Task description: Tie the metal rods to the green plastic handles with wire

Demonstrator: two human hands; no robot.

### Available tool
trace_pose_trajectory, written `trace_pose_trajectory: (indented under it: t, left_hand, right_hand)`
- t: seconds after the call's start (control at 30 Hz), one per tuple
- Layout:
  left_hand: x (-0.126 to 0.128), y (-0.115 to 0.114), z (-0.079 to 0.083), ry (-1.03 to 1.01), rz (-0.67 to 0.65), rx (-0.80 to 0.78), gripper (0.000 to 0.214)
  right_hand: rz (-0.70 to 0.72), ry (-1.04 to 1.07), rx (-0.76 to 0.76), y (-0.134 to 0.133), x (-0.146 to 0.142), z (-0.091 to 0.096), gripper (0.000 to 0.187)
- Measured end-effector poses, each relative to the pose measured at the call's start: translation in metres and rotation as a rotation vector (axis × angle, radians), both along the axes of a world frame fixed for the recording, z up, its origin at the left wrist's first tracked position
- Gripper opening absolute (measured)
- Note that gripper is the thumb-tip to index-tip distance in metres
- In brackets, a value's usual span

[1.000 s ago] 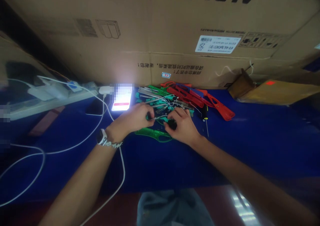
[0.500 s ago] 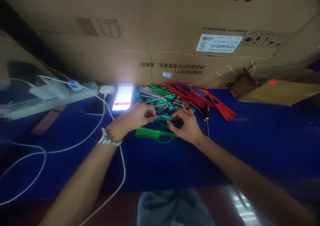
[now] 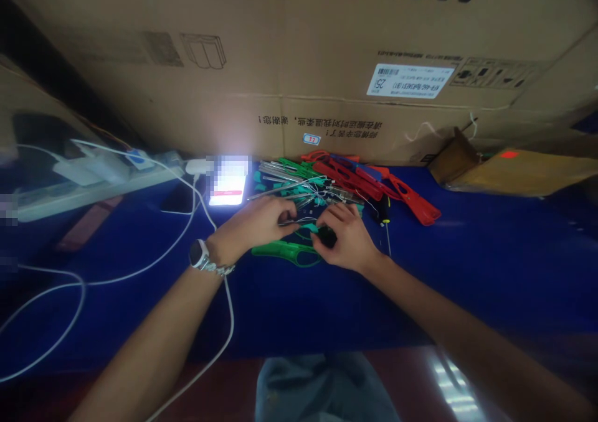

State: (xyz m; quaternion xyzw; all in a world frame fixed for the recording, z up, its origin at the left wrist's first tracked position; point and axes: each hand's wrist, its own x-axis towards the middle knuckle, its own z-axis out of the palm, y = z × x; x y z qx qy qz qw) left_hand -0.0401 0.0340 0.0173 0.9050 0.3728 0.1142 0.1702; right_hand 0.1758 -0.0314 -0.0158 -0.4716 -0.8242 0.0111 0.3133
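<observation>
Above the blue table, my left hand (image 3: 266, 220) has its fingertips pinched at one end of a thin white wire (image 3: 306, 220). The wire runs toward a small teal plastic piece (image 3: 308, 228), gripped at its right end between the thumb and fingers of my right hand (image 3: 346, 232). Just below both hands lies a translucent green lighter-shaped casing half (image 3: 280, 251), partly covered by my right hand. Behind them is a pile of metal tubes (image 3: 280, 172), teal pieces and tangled wires. Red casings (image 3: 415, 204) lie at the pile's right.
A lit phone (image 3: 228, 185) and a power strip (image 3: 93, 176) with white cables are on the left. A black and yellow screwdriver (image 3: 385, 213) lies right of the pile. A large cardboard box (image 3: 280, 67) stands behind; a small open carton (image 3: 453, 160) sits at right.
My left hand has shifted slightly right, its wrist turning so the watch face shows more. The teal piece is a little lower. My right hand has barely moved.
</observation>
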Motion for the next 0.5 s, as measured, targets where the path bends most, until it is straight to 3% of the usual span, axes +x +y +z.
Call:
trace_pose_trajectory:
  t: [0.13,0.5]
  left_hand:
    - [0.002,0.001,0.000,-0.009,-0.042,0.030,0.018]
    - [0.008,-0.011,0.008,-0.087,-0.018,-0.047,0.010]
  right_hand:
    - [0.015,-0.026,0.024,0.000,0.001,0.000,0.008]
    - [0.055,-0.095,0.031,0.000,0.002,0.002,0.012]
